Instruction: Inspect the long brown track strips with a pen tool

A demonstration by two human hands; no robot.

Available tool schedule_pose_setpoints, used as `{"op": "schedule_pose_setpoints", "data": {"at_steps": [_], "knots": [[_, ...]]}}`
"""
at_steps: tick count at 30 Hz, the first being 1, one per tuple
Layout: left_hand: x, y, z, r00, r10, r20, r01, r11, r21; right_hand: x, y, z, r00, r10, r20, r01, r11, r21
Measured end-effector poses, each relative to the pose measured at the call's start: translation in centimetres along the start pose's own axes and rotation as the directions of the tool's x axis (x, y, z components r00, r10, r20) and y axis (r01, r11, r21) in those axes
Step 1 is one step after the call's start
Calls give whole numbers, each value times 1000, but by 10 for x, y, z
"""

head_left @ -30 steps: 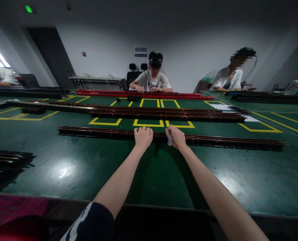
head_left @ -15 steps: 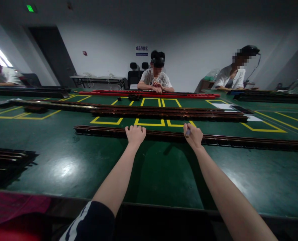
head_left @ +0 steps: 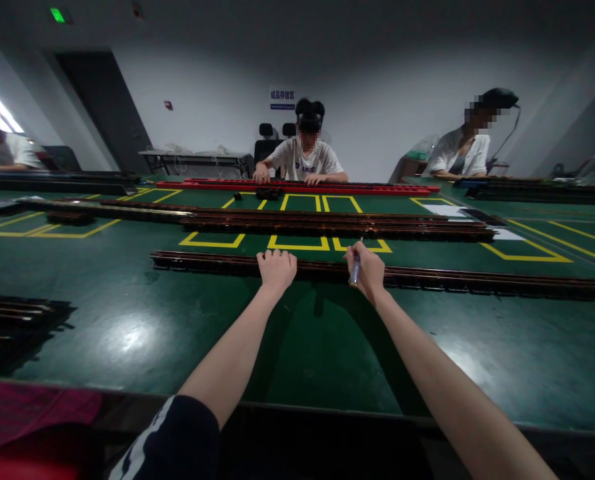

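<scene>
A long dark strip with copper-coloured lines (head_left: 442,278) lies across the green table in front of me. My left hand (head_left: 277,269) is closed over it left of its middle, fingers curled over the far edge. My right hand (head_left: 368,269) is closed on a slim, pale pen-like tool (head_left: 355,270), held above the strip. The tool's thin tip points up and away from me, its thicker end toward me. I cannot make out its exact kind.
Beyond the strip lies a bundle of similar dark strips (head_left: 327,223); more strips (head_left: 12,323) lie at left. Yellow tape outlines (head_left: 297,247) mark the table (head_left: 142,380). A co-worker (head_left: 305,157) sits opposite behind red rails (head_left: 392,190). Other people sit at both sides.
My right hand has moved left along the strip, and the tool in it has tilted to show more of its length. The strip and left hand have shifted slightly right. The co-worker's hands have parted.
</scene>
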State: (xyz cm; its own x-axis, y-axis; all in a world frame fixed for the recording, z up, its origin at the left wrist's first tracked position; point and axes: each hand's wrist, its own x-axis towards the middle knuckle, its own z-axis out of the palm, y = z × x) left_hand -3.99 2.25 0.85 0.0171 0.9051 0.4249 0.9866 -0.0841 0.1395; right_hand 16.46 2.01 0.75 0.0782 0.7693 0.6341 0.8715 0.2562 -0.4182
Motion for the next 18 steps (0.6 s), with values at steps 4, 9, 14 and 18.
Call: {"op": "schedule_pose_setpoints", "data": {"at_steps": [4, 9, 14, 18], "knots": [[-2, 9, 4, 999, 45, -16, -45, 999, -18, -3, -10, 6, 990, -93, 110, 93, 996, 7], [-3, 15, 10, 994, 91, -53, -93, 995, -31, -4, -7, 8, 976, -103, 192, 126, 986, -107], [-2, 16, 9, 993, 102, -53, -105, 992, -62, 1, -3, 3, 983, -85, 166, 106, 986, -128], [-1, 11, 7, 994, 111, -12, -111, 987, -118, 3, 1, 0, 990, -50, 135, 67, 989, -128]]}}
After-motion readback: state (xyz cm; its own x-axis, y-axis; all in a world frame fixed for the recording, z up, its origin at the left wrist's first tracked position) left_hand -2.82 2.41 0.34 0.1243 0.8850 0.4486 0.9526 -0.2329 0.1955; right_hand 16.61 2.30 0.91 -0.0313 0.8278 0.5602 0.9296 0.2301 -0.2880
